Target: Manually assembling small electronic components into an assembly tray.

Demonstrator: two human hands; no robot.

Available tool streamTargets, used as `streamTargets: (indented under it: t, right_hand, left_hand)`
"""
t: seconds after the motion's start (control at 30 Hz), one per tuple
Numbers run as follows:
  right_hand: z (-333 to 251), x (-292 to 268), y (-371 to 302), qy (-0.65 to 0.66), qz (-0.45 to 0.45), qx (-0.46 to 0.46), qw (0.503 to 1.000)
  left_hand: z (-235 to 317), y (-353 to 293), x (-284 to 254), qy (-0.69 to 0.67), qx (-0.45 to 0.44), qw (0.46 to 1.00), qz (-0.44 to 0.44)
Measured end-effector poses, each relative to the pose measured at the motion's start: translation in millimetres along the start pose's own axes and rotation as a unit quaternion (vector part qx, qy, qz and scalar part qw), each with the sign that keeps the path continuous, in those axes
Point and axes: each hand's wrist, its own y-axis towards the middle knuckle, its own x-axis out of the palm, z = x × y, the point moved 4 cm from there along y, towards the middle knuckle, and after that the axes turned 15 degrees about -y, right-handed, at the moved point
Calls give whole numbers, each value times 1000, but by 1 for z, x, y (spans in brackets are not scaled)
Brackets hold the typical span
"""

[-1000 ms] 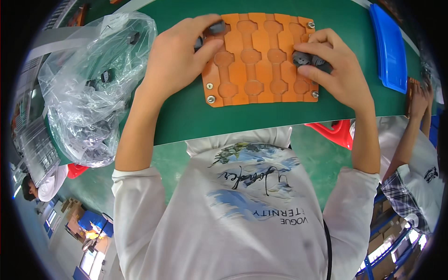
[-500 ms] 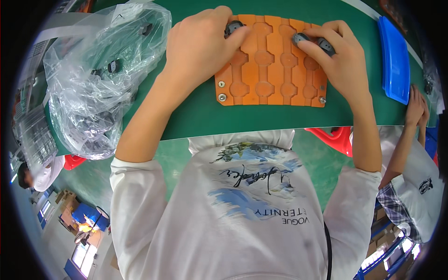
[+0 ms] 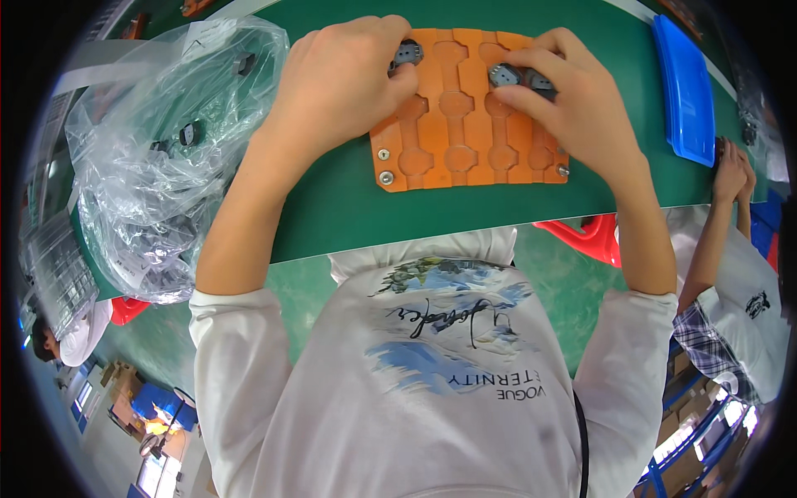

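An orange fixture plate (image 3: 436,124) with rows of round recesses lies on the green table. My left hand (image 3: 336,87) is closed at its far left corner, thumb and fingers around a small dark grey plastic part (image 3: 407,54). Over the plate's right half, my right hand (image 3: 577,108) pinches one similar grey part (image 3: 505,75) between thumb and fingers. A second grey part (image 3: 540,83) sits within the same hand, partly covered by the fingers. Whether any of these parts rests in a recess, I cannot tell. Metal screws (image 3: 386,178) show at the plate's near corners.
A clear plastic bag (image 3: 141,207) holding several dark parts spreads over the table's left side. At the right stands a blue tray (image 3: 687,100), with another person's hands (image 3: 730,173) close by. A red stool (image 3: 589,239) shows below the table edge.
My right hand has moved left over the plate with its two grey parts. The part at my left hand now shows more of its face. The whole view has shifted slightly.
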Motion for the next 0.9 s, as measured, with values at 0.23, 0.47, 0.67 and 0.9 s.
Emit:
streamTargets:
  t: [0.23, 0.47, 0.67, 0.9]
  right_hand:
    - [-10, 0, 17, 26, -10, -42, 999]
    - [4, -2, 14, 18, -61, -22, 998]
    - [2, 1, 26, 59, -10, -36, 998]
    - [-18, -3, 52, 83, 20, -83, 993]
  left_hand:
    - [11, 15, -15, -2, 68, 996, -58]
    - [-10, 4, -11, -55, 91, 993, -43]
    - [-7, 4, -6, 0, 46, 997, -67]
    - [3, 10, -5, 66, 37, 993, -92]
